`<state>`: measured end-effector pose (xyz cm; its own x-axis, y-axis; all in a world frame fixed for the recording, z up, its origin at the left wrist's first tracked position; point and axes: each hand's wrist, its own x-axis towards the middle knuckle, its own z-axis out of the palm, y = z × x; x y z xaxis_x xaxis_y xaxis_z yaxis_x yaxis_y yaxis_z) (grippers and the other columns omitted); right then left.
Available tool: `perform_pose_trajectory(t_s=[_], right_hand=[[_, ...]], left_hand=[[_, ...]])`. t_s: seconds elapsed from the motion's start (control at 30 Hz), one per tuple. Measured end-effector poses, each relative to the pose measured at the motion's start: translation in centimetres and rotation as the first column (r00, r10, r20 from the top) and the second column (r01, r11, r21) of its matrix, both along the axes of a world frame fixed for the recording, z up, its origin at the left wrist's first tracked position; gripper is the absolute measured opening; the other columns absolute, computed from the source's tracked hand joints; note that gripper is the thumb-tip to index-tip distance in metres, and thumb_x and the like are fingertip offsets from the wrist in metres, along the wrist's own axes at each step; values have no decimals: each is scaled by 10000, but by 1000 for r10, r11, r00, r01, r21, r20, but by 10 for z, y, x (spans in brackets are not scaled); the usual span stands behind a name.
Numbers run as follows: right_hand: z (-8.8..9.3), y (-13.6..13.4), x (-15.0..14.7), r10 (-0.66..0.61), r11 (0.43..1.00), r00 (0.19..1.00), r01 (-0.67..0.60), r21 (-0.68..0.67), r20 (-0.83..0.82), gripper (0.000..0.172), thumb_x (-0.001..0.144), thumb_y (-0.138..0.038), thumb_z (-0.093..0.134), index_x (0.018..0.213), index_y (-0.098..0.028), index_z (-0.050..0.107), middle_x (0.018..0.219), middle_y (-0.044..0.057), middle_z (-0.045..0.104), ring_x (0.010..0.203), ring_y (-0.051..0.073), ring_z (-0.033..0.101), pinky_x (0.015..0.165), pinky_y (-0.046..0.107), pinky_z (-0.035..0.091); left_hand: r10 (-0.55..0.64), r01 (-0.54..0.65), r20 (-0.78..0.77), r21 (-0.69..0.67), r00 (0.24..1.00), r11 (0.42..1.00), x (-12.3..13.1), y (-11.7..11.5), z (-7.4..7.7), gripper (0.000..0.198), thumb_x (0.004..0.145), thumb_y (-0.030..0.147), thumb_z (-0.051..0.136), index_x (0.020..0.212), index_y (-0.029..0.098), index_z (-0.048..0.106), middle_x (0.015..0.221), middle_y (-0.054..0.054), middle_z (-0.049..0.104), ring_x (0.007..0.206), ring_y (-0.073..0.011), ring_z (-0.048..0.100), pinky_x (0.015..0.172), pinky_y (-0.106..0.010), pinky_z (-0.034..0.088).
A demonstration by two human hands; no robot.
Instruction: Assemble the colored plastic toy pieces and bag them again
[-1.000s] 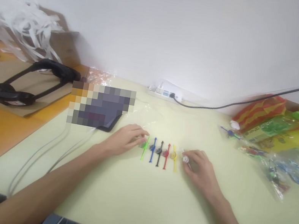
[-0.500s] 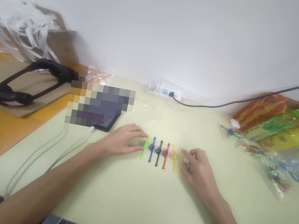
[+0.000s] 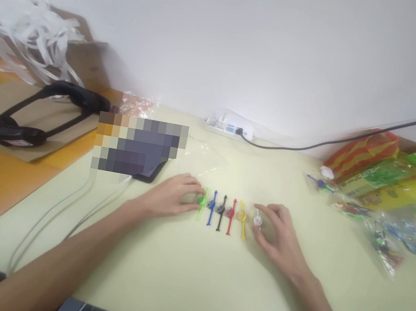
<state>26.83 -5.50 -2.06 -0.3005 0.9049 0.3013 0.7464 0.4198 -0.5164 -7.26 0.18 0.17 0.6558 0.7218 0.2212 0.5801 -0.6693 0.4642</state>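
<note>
A row of small plastic pieces lies on the pale table. Each is a thin strip with arrow-like ends and a round disc in its middle, like a toy watch. At the left end, thumb and fingertips of my left hand (image 3: 176, 195) grip the green piece (image 3: 202, 204). Rightward follow the blue piece (image 3: 212, 207), black piece (image 3: 221, 211), red piece (image 3: 230, 216) and yellow piece (image 3: 242, 218). My right hand (image 3: 278, 237) pinches the white piece (image 3: 257, 221) between thumb and forefinger, just right of the yellow one; part of its strip is hidden by the fingers.
A tablet-like dark device (image 3: 151, 172), partly blurred out, lies behind my left hand with cables. A white power strip (image 3: 233, 125) stands against the wall. Plastic bags (image 3: 390, 241) and packages lie at right. At far left are a black headset-like frame (image 3: 14, 132) and white strips (image 3: 47, 36).
My right hand has turned slightly, so the white piece now stands out between thumb and forefinger beside the yellow one. My left hand stays at the green piece, almost unmoved.
</note>
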Motion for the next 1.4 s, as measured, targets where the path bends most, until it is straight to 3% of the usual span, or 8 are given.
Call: perform_pose_trajectory(t_s=[0.37, 0.5, 0.7, 0.87, 0.97, 1.07, 1.17, 1.4], right_hand=[[-3, 3, -2, -2, 999, 999, 3, 40, -37, 318, 975, -369, 538, 1274, -287, 609, 1208, 114, 531, 1158, 296, 538, 1026, 504, 471], [-1, 3, -2, -29, 999, 997, 30, 23, -70, 308, 982, -390, 538, 1264, -287, 610, 1233, 113, 533, 1187, 290, 534, 1034, 489, 462], [13, 0, -4, -70, 990, 994, 80, 116, -89, 223, 990, -366, 534, 1168, -264, 621, 1088, 95, 604, 1051, 273, 576, 904, 447, 474], [25, -41, -58, -25, 970, 998, 12, 241, 52, 153, 1001, -232, 495, 863, -234, 561, 713, 27, 563, 687, 204, 519, 674, 388, 356], [20, -64, -108, -91, 964, 991, 63, 258, 95, 149, 995, -329, 523, 902, -233, 588, 812, 83, 622, 797, 266, 547, 724, 423, 368], [15, -67, -142, -225, 948, 968, 191, 253, 111, 228, 996, -409, 515, 933, -219, 623, 880, 115, 630, 876, 306, 561, 746, 432, 381], [17, -58, -154, -305, 940, 939, 270, 208, 159, 229, 981, -395, 567, 922, -192, 654, 923, 116, 637, 962, 317, 587, 803, 428, 394], [16, -42, -159, -305, 952, 901, 281, 120, 308, 139, 934, -272, 628, 924, -164, 714, 1009, 141, 665, 1075, 340, 584, 889, 462, 406]], left_hand=[[7, -8, 37, 28, 999, 1000, 10, -4, -7, 281, 976, 438, 603, 1168, 254, 697, 1104, -79, 698, 1054, -245, 638, 948, -394, 504], [19, -19, 23, 28, 1000, 999, 5, -3, -2, 501, 880, 544, 708, 1301, 280, 643, 1193, -78, 684, 1111, -271, 618, 983, -420, 494], [387, -397, 113, 85, 915, 914, -3, 12, -5, 430, 1038, 471, 452, 1390, 255, 572, 1393, -99, 593, 1312, -279, 526, 1134, -477, 405], [337, -331, -39, 113, 941, 937, -7, 19, -20, 364, 1041, 446, 443, 1245, 226, 649, 1413, -109, 586, 1349, -297, 501, 1159, -513, 364], [354, -352, 10, 140, 935, 925, -7, 17, -21, 313, 1024, 449, 480, 1122, 216, 664, 1273, -102, 655, 1256, -278, 564, 1124, -481, 406], [348, -341, -4, 187, 937, 921, -6, 15, -21, 354, 1026, 438, 476, 1291, 245, 610, 1435, -96, 570, 1376, -275, 487, 1188, -485, 346], [302, -277, -112, 191, 947, 942, -6, 17, -24, 401, 1047, 429, 430, 1404, 299, 557, 1545, -60, 489, 1464, -273, 405, 1233, -505, 271], [333, -303, -90, 248, 939, 920, -1, 16, -23, 323, 1006, 392, 547, 1282, 256, 646, 1333, -73, 660, 1262, -279, 574, 1121, -460, 399]])
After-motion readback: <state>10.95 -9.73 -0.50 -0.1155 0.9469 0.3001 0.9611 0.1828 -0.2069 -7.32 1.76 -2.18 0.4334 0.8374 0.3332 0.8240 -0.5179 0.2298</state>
